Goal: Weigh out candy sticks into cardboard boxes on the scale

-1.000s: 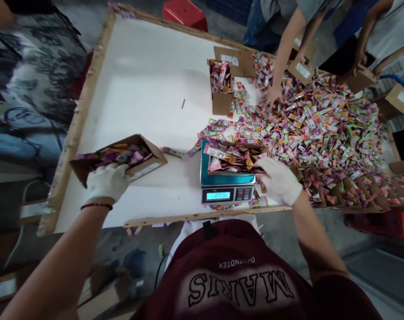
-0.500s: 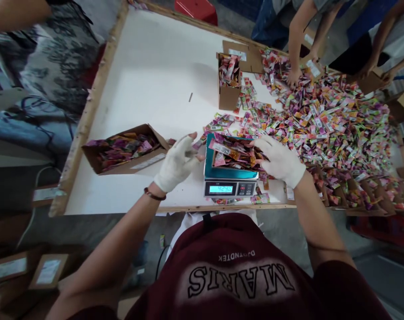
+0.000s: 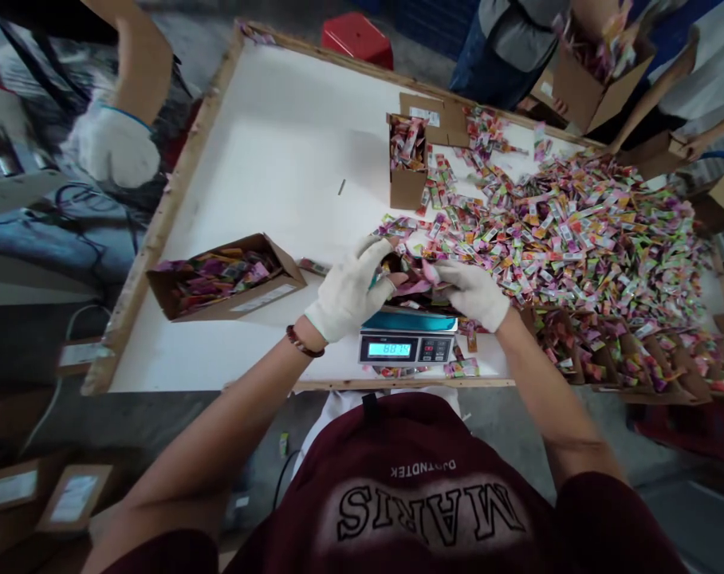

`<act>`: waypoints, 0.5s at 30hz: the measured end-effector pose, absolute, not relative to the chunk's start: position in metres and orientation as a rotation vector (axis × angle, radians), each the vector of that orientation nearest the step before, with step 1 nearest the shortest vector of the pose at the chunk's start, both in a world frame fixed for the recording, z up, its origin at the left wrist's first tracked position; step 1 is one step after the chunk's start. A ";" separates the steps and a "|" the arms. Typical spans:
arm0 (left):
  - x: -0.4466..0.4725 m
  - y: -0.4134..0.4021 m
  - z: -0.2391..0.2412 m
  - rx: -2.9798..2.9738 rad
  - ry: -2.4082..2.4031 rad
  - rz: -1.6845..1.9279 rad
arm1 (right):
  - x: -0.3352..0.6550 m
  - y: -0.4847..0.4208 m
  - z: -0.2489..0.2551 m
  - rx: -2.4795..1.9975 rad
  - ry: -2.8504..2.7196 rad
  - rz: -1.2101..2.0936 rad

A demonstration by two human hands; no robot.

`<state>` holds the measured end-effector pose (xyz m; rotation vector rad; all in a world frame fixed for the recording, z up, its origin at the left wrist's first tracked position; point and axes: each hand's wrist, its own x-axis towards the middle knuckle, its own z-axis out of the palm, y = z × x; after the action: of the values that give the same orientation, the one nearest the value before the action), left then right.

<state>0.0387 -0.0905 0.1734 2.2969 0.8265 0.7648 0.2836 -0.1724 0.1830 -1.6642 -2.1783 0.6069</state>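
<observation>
"Where are the two hands?"

"Both are gloved and over the scale (image 3: 391,347), the left hand (image 3: 353,288) coming in at its ten o'clock, the right hand (image 3: 473,293) at its two o'clock."

"And the box being handled?"

"The weighed box (image 3: 419,308) sits on the teal pan, between the hands and partly hidden by them. Sachets (image 3: 413,287) fill what I can see of it."

"What are the left fingers doing?"

"Thumb and forefinger stand spread at the box's nine o'clock end. Whether they grip its edge, I can't tell."

"The right ones?"

"They're bent in from three o'clock, tips against a pink sachet (image 3: 430,273) at the top of the load. I can't tell if they pinch it or only touch it."

"Can you read the display?"

"It's lit, but the digits are too blurred to trust."

"What lies around the scale?"

"Between nine and ten o'clock, well apart, a labelled box (image 3: 224,279) full of sachets. At twelve, another filled box (image 3: 407,187), with brown cardboard (image 3: 451,119) just behind it. At two, a broad heap (image 3: 589,223) of sachets; at three, a row of filled boxes (image 3: 631,359) along the table edge."

"Anyone else?"

"Far off at one o'clock, a co-worker's box (image 3: 589,72) is up beyond the table. Toward ten, a co-worker's gloved hand (image 3: 114,147) hangs with its fingers pointing down."
</observation>
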 end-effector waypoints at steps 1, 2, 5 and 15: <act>0.038 -0.089 0.174 2.250 0.794 0.764 | 0.295 -0.177 0.189 -1.591 -2.106 0.623; 0.038 -0.089 0.173 2.212 0.763 0.755 | 0.305 -0.181 0.195 -1.542 -2.049 0.631; 0.041 -0.093 0.173 2.108 0.730 0.762 | 0.324 -0.186 0.206 -1.583 -1.955 0.570; 0.088 -0.077 0.160 2.158 0.920 0.606 | 0.297 -0.168 0.192 -1.905 -2.079 0.487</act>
<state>0.0880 -0.0775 0.1599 2.1580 0.9198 0.6057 0.2971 -0.1676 0.1916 -1.9049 -2.0787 0.4868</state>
